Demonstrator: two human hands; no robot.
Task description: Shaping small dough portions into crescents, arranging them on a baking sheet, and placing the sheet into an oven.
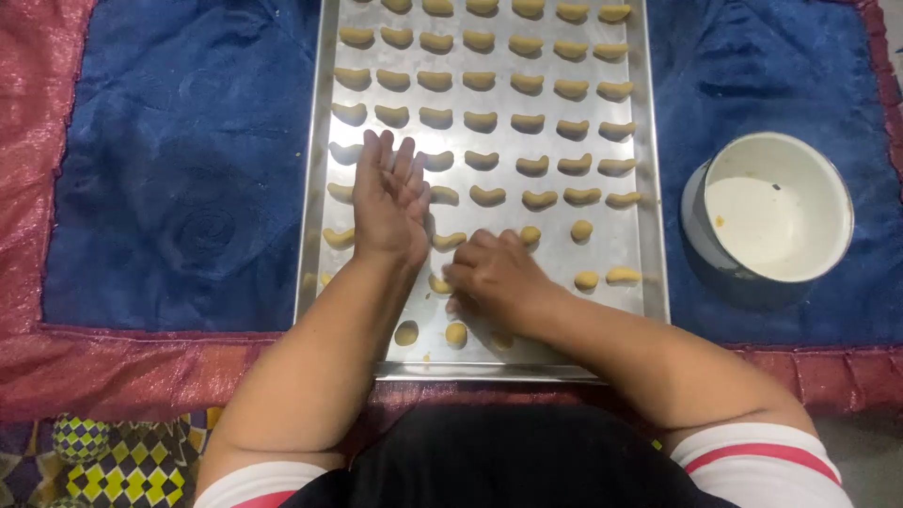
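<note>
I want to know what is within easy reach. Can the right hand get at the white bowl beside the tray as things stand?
Probably yes. The white bowl stands open on the blue cloth, just right of the tray. The right hand rests on the tray among dough pieces, with only the low tray rim between.

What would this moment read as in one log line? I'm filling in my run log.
left hand: flat, open over tray | right hand: fingers curled on dough piece, mostly hidden | crescent dough rows ahead | white bowl right
</note>
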